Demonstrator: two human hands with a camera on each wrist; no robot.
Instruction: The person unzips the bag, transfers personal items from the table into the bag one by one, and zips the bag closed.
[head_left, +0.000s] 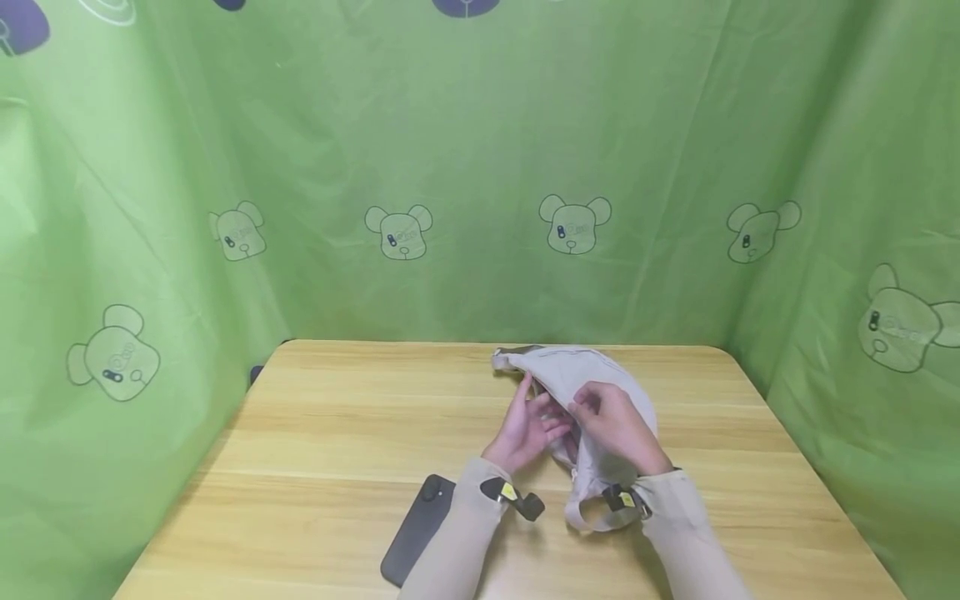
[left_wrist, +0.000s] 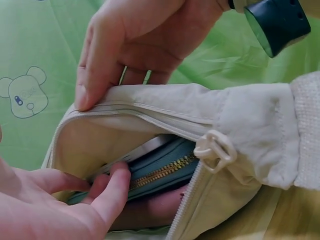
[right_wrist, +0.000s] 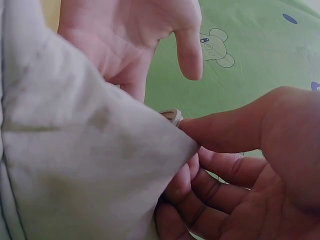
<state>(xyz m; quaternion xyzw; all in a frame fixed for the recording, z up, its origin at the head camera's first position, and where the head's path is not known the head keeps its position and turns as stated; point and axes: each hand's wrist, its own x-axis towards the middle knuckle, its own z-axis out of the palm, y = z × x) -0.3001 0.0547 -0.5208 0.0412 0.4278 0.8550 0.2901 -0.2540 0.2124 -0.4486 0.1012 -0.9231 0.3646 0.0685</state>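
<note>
A pale beige crescent-shaped sling bag (head_left: 577, 367) lies on the wooden table, its zipped mouth spread apart. The right hand (head_left: 618, 425) pinches the fabric edge of that mouth between thumb and fingers, lifting it to a peak in the right wrist view. Inside the mouth reaches the left hand (head_left: 525, 429), palm turned up and thumb apart, its fingertips at a teal pouch (left_wrist: 165, 165) with a gold zipper. Much of the pouch stays hidden in the bag. A cream zipper pull (left_wrist: 215, 150) hangs at one end of the mouth.
A black phone (head_left: 416, 529) lies beside the left forearm, partly covered by the sleeve. The bag's strap (head_left: 600, 521) loops near the right wrist. Green curtains (head_left: 480, 283) with bear faces enclose the table (head_left: 322, 433) at the back and sides.
</note>
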